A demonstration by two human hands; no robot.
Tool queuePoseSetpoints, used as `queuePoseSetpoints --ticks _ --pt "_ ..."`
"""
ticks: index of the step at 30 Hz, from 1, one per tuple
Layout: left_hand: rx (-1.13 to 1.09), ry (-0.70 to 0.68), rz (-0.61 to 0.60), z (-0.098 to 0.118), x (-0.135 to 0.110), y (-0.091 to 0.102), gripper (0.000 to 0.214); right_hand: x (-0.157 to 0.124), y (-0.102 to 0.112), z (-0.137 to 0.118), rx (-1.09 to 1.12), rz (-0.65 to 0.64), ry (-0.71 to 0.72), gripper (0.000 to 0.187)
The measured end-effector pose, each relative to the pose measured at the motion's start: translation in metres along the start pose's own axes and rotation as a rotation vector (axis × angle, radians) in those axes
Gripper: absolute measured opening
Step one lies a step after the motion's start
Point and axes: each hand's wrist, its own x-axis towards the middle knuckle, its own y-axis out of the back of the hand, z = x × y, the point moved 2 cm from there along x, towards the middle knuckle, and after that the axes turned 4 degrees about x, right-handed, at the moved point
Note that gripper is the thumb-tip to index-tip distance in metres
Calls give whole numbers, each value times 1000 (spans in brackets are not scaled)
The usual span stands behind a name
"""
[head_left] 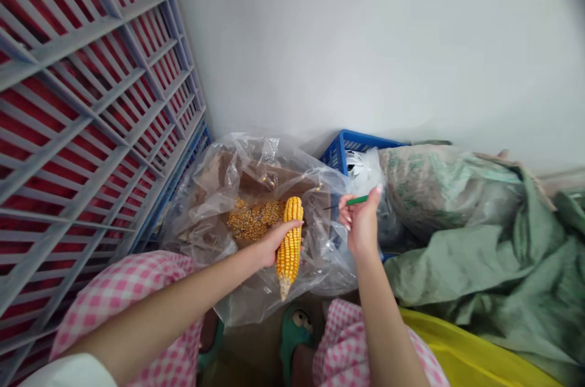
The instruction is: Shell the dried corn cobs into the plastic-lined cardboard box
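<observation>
An ear of corn [289,253], its yellow kernels in rows, is gripped by my left hand [275,243], with the thumb across its front and the pale pointed end toward me. Off to the right, my right hand [363,219] holds a screwdriver-like tool [357,200] by its green handle, and its thin dark shaft points left toward the corn without touching it. Below and behind the corn lie loose corn kernels [256,218] in a cardboard box [274,175] lined with a clear plastic bag [205,192].
A grey slatted plastic crate panel [91,100] rises on the left. Behind stands a white wall [365,46]. On the right are a blue basket [338,152], a stuffed woven sack [439,186], green cloth [466,265] and a yellow sheet [457,350]. Green slippers [292,335] are below.
</observation>
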Motion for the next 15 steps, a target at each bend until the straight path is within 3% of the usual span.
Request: queuePoseSetpoints --ticks 2,5,9,11,13,15 --pt "24 -26 13 0 -2 -2 32 2 -2 2 -105 58 78 61" --pt "54 -95 18 -1 -3 -6 39 4 -14 7 -139 37 80 53" --pt "104 -113 -6 -9 -7 -11 40 1 -19 -13 163 76 65 45" --pt "119 -109 -25 -13 -8 -13 40 -2 -17 -31 295 136 216 40" --pt "148 -121 -36 -16 -10 -16 39 -7 -19 -40 384 119 372 37" --pt "192 -150 -32 -16 -13 -19 35 -11 -26 -38 421 73 410 37"
